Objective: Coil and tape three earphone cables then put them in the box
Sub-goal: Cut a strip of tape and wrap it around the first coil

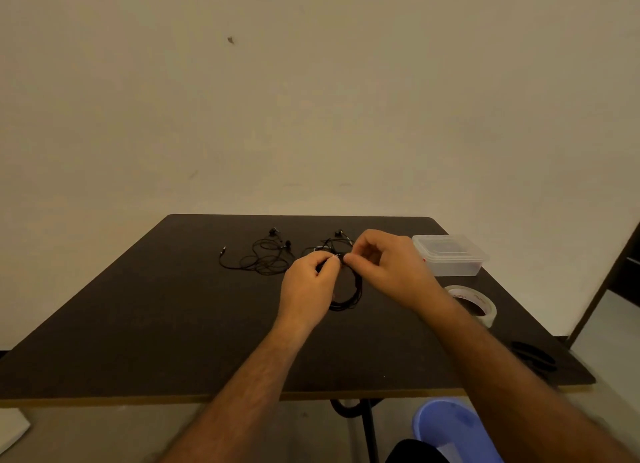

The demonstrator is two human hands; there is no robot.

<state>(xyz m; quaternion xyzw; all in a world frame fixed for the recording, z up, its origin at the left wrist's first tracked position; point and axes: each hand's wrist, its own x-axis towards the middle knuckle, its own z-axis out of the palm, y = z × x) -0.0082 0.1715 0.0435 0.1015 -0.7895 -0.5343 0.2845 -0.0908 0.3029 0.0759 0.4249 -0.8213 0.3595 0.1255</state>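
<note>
Both hands up over the middle of the dark table [138, 324], meeting at the top of a coiled black earphone cable [349, 296]; the left hand [308, 286] pinches the coil with curled fingers, the right hand [384, 265] pinches it from the other side, fingertips almost touching. The coil hangs down between them. Behind, a second cable [332, 243] lies loose; a third cable [263, 255] sprawls further left. Right of the hands, the clear plastic box [450, 255], lid on, and nearer, a tape roll [474, 303]
</note>
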